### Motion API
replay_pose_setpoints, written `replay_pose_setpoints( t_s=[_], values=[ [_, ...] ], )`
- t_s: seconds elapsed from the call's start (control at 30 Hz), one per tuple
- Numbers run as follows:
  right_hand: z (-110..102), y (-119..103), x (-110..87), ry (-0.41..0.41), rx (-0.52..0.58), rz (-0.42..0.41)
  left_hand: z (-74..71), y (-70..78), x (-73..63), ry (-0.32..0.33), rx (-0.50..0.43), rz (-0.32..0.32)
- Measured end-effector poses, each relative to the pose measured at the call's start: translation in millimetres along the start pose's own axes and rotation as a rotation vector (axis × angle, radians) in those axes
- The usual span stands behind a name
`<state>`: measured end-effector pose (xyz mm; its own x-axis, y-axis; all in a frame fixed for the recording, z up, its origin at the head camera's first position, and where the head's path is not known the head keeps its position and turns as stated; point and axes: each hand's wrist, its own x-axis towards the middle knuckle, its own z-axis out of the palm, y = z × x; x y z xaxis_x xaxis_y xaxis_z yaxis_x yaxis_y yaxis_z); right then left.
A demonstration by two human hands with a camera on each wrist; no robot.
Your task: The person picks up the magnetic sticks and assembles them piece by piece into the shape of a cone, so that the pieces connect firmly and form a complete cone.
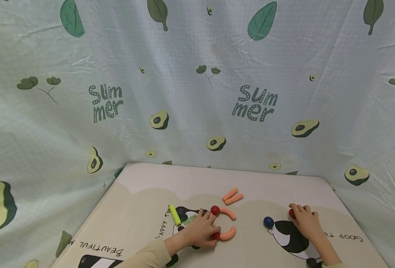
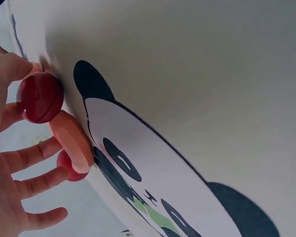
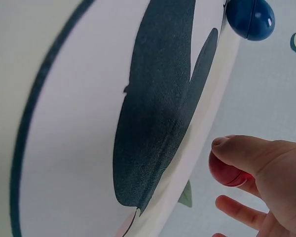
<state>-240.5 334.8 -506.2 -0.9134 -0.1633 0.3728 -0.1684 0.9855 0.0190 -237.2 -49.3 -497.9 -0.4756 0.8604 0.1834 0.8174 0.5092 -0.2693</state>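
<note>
My left hand (image 1: 201, 229) pinches a shiny red ball (image 2: 40, 98) between thumb and index finger, its other fingers spread. Beside this ball lies a curved orange stick (image 1: 228, 233). A second red ball (image 1: 215, 210) sits by my fingertips, against another curved orange stick (image 1: 228, 213). Farther right, my right hand (image 1: 307, 222) pinches a third red ball (image 3: 227, 168) with the thumb over it and a finger behind. A glossy blue ball (image 1: 269, 222) rests to the left of that hand.
Two straight orange sticks (image 1: 233, 199) lie farther back on the table (image 1: 144, 186). A yellow-green stick (image 1: 174, 215) is left of my left hand. Panda drawings are printed on the tabletop. An avocado-patterned curtain (image 1: 184, 93) hangs behind and at both sides.
</note>
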Motion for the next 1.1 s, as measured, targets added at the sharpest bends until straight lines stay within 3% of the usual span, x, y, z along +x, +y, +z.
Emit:
replay_pose_setpoints(
  t_s=[0.33,0.77,1.1],
  values=[
    [-1.9,-6.1,-1.9,0.019,0.003,-0.019,4.8,3.8,2.4,0.012,-0.03,0.007],
    [-8.2,-22.2,-0.3,0.047,0.037,-0.055,1.2,9.6,5.1,0.029,0.003,0.009],
    [-12.3,-40.6,-0.2,0.072,0.07,-0.088,4.1,14.0,9.8,0.125,0.064,0.035]
  ],
)
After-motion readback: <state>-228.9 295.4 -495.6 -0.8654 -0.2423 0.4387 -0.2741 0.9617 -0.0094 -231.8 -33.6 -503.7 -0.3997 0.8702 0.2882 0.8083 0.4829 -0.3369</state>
